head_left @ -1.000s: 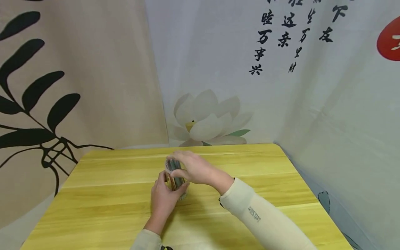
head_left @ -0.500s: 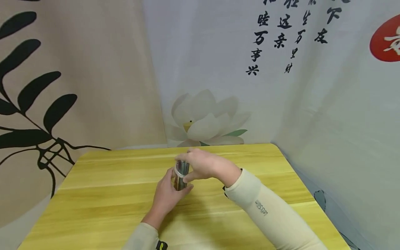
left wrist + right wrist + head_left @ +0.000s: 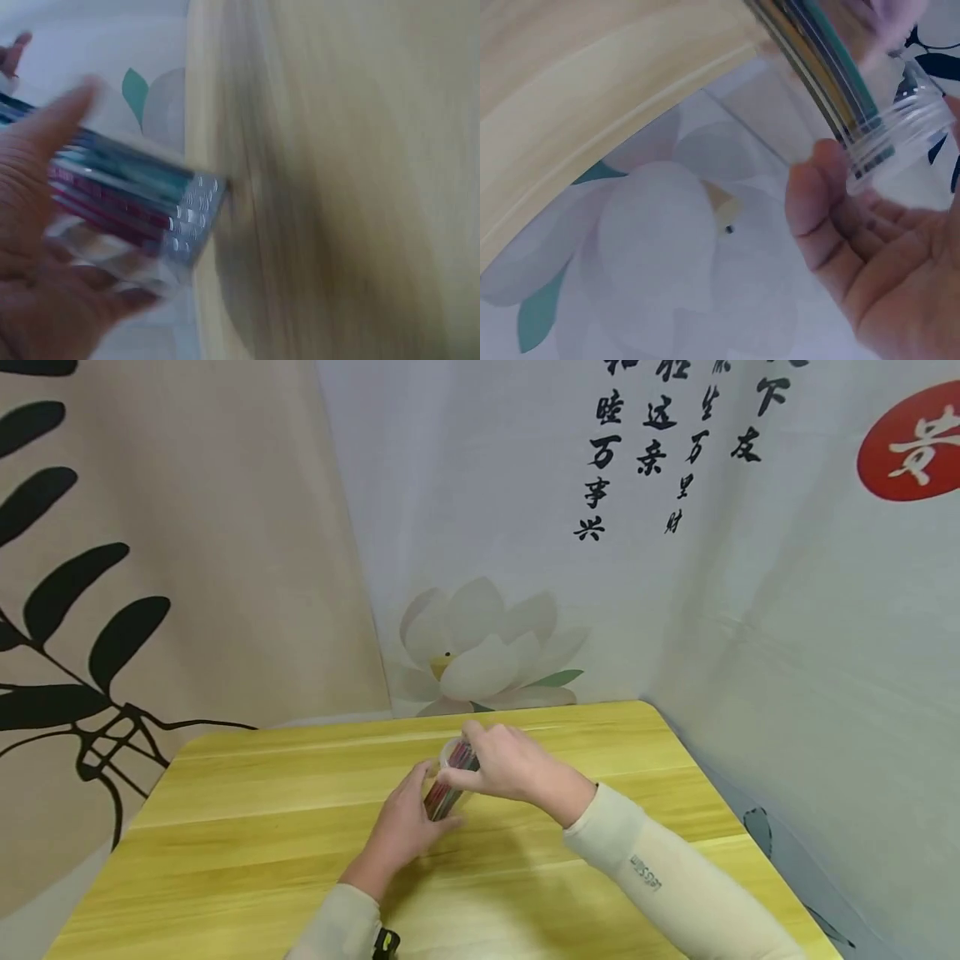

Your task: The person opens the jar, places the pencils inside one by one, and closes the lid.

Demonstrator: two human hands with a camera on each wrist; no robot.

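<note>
Both hands are on a clear plastic tube (image 3: 442,799) packed with slim coloured sticks (image 3: 825,64), pens or pencils, in red, green, brown and dark tones. It is held tilted above the table, its top leaning to the right. My left hand (image 3: 405,822) grips the lower part; in the left wrist view its thumb lies across one side, fingers round the other, near the bumpy clear base (image 3: 196,214). My right hand (image 3: 517,768) holds the top end, fingers curled round a ridged clear rim or lid (image 3: 907,135). I cannot tell whether that piece is loose.
A yellow wood-grain table (image 3: 262,852) lies under the hands. Behind it hangs a cloth backdrop with a printed lotus (image 3: 487,647), dark leaves and characters. The table's rounded far-right corner (image 3: 643,710) is near the backdrop.
The tube has been turned, its top swinging from left-leaning through upright to right-leaning. Both hands have shifted slightly right with it, still holding it. The head view has turned a little right.
</note>
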